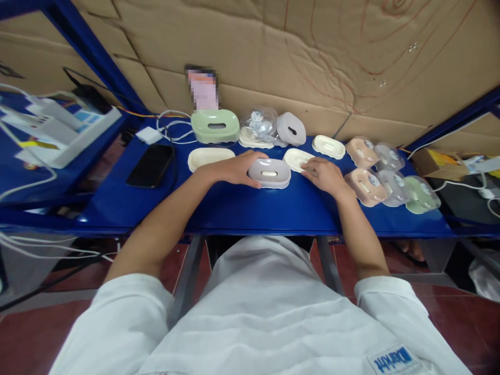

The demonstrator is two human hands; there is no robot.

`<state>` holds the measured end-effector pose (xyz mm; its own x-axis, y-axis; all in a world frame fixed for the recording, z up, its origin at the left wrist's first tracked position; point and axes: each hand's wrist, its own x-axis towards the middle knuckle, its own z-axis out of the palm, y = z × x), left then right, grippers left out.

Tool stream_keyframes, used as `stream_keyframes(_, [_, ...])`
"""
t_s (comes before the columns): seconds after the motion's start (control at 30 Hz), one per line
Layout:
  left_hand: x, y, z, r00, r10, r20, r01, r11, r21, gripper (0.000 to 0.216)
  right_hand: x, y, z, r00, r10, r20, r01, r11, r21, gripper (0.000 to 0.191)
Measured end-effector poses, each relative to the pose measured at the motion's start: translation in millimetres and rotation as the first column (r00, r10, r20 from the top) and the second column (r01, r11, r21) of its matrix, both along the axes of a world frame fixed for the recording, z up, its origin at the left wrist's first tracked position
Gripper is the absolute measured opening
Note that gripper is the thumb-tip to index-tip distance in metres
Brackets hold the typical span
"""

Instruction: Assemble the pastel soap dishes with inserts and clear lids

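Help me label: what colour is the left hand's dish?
The dish is pale greyish lilac (head view).

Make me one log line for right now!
left hand: holding grey soap dish by its left end | right hand: at cream oval tray | surface: blue table

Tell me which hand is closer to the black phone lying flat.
Left. Your left hand, around a grey dish, is right of the black phone; your right hand, at a cream dish, is farther right.
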<state>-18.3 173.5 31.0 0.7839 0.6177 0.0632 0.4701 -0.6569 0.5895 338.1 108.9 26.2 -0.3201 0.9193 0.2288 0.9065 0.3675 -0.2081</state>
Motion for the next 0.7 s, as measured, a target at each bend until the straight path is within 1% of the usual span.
stream_keyframes(0.07, [-1,0,0.0,1.0,0.007,-0.016,-0.007,1.0,0.008,0.103,5,3,-0.5,1.0,-0.012,0.018,0.012,1.0,0.007,0.037])
stream_keyframes(0.17, [-1,0,-2.0,1.0,0.015,-0.02,-0.015,1.0,0.009,0.108,8,14,3.8,0.999,-0.033,0.007,0.031,0.991,0.127,0.042])
stream_keyframes(0.23, [-1,1,-4.2,0.999,0.026,-0.022,-0.026,1.0,-0.003,0.114,4,26,11.5,0.998,-0.05,-0.028,0.055,0.98,0.19,0.044])
stream_keyframes(0.3, [0,1,-6.5,1.0,0.031,-0.004,-0.031,1.0,-0.001,0.118,-7,37,21.9,0.997,-0.04,-0.064,0.053,0.975,0.214,0.045])
stream_keyframes(0.37, [2,2,-8.6,0.999,0.03,0.017,-0.03,1.0,0.009,0.119,-27,49,32.3,0.997,0.044,-0.058,-0.029,0.971,0.236,0.045])
stream_keyframes(0.43, [3,3,-9.9,0.999,0.032,0.028,-0.033,0.999,0.016,0.12,-55,62,39.9,0.985,0.17,-0.004,-0.163,0.951,0.262,0.049])
stream_keyframes(0.47, [4,3,-10.2,0.999,0.033,0.029,-0.033,0.999,0.018,0.12,-70,71,42.4,0.976,0.214,0.033,-0.215,0.939,0.267,0.055])
stream_keyframes(0.5, [5,2,-10.1,0.999,0.035,0.03,-0.036,0.999,0.02,0.12,-85,82,44.2,0.971,0.231,0.067,-0.24,0.934,0.265,0.062])
stream_keyframes(0.57, [5,1,-9.1,0.999,0.045,0.024,-0.046,0.999,0.02,0.116,-109,107,46.7,0.974,0.198,0.113,-0.219,0.949,0.225,0.076])
stream_keyframes(0.63, [4,0,-7.8,0.998,0.055,0.009,-0.055,0.998,0.015,0.112,-121,130,49.5,0.979,0.159,0.127,-0.177,0.973,0.15,0.078])
stream_keyframes(0.7, [2,-1,-7.2,0.999,0.047,0.002,-0.047,0.999,0.015,0.107,-119,140,51.8,0.982,0.161,0.097,-0.172,0.977,0.124,0.072])
